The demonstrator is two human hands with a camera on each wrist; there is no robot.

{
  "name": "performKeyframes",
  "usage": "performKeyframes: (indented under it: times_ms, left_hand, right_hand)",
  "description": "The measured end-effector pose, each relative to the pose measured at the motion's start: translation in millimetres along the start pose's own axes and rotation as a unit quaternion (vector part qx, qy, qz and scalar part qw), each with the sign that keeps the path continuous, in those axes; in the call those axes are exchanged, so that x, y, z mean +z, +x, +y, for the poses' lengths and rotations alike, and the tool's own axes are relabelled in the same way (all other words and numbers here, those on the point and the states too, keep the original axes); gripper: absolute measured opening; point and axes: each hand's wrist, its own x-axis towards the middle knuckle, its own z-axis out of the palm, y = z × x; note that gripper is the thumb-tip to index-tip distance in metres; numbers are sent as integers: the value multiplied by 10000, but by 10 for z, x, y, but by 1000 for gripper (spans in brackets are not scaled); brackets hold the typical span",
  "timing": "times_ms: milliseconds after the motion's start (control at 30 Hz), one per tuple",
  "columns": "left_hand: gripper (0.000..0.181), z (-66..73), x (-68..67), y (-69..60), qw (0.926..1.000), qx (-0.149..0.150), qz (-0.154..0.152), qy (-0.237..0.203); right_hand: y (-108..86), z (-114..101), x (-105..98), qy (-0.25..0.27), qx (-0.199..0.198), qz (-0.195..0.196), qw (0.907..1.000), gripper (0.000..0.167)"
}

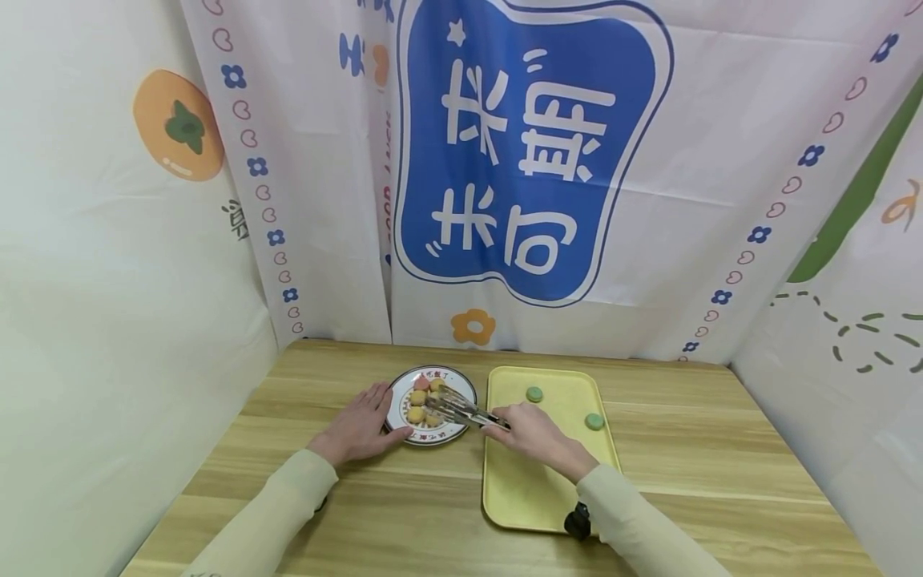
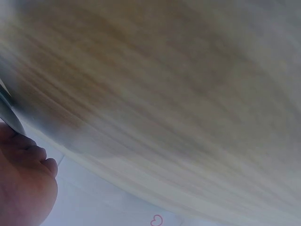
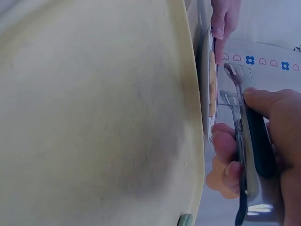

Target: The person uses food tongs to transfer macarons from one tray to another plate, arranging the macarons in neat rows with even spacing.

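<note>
A white plate (image 1: 450,433) with a dark rim holds several yellow macarons (image 1: 416,414) and a pink macaron (image 1: 421,384). My left hand (image 1: 360,429) rests at the plate's left edge, fingers fairly straight and thumb along the near rim. In my right hand (image 1: 535,435) I grip metal tongs (image 1: 472,415) with dark handles. Their slotted tips reach over the macarons in the head view. The right wrist view shows the tong tips (image 3: 233,84) apart with nothing visible between them; contact with a macaron cannot be told.
Right of the plate lies a yellow tray (image 1: 526,497), under my right forearm. Two green macarons, one near the back (image 1: 534,393) and one by the right edge (image 1: 594,421), sit on it. Everything stands on a wood-grain table (image 1: 404,513), with printed cloth (image 1: 692,264) hanging behind.
</note>
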Motion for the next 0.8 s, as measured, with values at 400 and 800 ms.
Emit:
performKeyframes:
  times_ms: [400,800]
  left_hand:
    - [101,-6,-8,4,10000,-1,-31,8]
    - [102,0,-22,7,10000,7,-83,50]
  right_hand:
    - [-180,71,-153,-235,80,177,9995,27]
    - [-320,211,-280,-355,53,297,9989,25]
